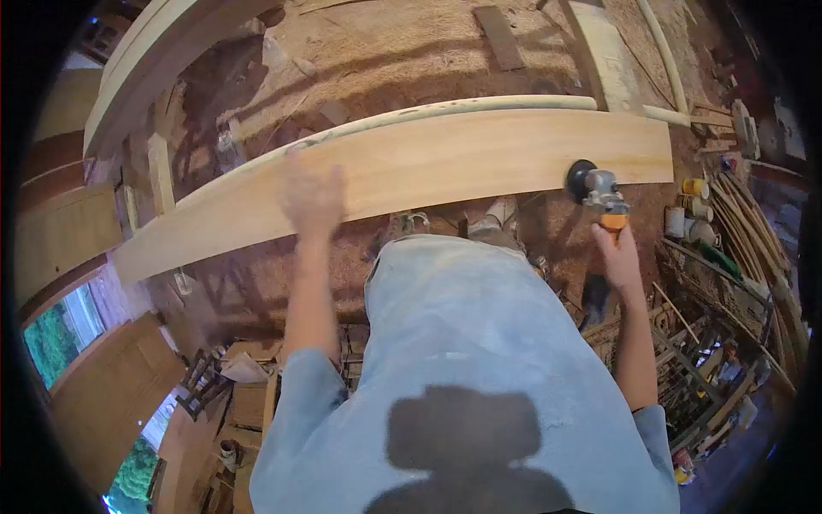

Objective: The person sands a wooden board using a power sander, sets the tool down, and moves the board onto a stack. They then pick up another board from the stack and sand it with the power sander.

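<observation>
The right hand (618, 257) grips an orange-handled grey angle grinder (599, 190) on the right end of the long pale wooden plank (445, 163), while the blurred left hand (312, 199) spreads open over its near edge.

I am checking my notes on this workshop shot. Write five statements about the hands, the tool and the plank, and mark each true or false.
1. The right hand grips a power tool by its orange handle. True.
2. The tool's dark disc sits at the left end of the plank. False: it is at the plank's lower edge, near the right end.
3. The left hand is blurred and shows over the plank. True.
4. The left hand holds a second tool. False: it holds nothing and its fingers are spread.
5. Small containers stand to the right of the tool. True.
</observation>
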A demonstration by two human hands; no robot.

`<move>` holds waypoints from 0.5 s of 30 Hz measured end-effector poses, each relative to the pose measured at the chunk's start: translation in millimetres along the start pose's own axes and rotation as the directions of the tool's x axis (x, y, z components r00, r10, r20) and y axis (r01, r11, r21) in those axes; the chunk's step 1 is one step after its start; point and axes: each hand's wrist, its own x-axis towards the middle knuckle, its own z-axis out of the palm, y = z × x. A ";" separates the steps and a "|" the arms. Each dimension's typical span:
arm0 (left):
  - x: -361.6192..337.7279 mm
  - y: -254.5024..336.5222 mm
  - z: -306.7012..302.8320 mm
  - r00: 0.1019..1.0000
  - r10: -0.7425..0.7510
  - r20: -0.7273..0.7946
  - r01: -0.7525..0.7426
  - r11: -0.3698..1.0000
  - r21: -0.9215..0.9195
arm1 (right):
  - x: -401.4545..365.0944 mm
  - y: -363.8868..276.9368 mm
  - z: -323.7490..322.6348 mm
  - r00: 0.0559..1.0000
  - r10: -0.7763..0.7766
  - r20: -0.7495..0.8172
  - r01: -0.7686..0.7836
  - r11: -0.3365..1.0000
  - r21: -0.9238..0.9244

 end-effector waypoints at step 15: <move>20.1 -188.1 -40.4 0.907 -0.406 0.111 0.385 0.907 0.174 | -61.4 -160.0 227.2 0.822 -0.098 0.560 0.347 0.867 -0.358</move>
